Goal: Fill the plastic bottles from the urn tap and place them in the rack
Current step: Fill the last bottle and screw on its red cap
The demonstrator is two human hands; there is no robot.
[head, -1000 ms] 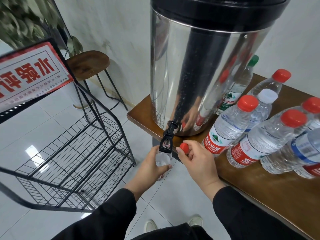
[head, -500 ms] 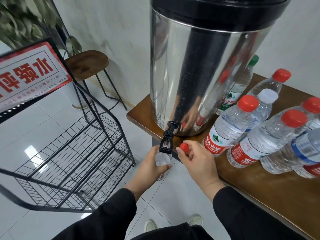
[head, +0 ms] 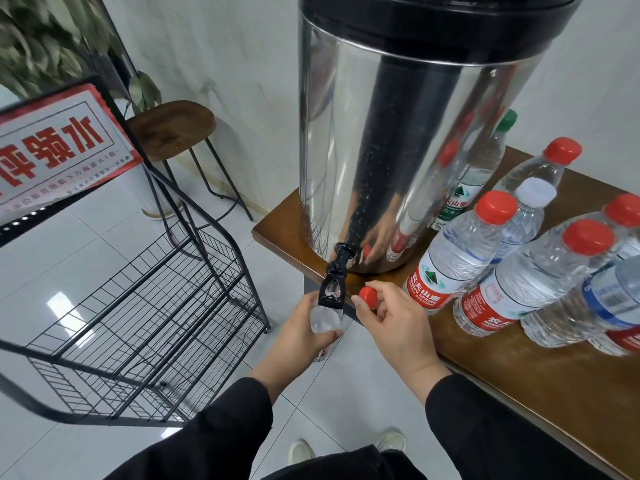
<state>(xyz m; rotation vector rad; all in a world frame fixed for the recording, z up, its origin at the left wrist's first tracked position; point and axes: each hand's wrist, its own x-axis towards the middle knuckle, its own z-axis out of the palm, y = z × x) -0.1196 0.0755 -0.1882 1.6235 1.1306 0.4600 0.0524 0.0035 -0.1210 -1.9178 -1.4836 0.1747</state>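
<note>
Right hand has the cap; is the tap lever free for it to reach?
Probably yes: the tap sits just beside the right hand with nothing between, though that hand pinches the red cap.

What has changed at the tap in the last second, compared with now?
Nothing visibly changed. The left hand still holds the bottle under the tap, the right hand still pinches the red cap, and the rack holds no bottle that can be seen.
</note>
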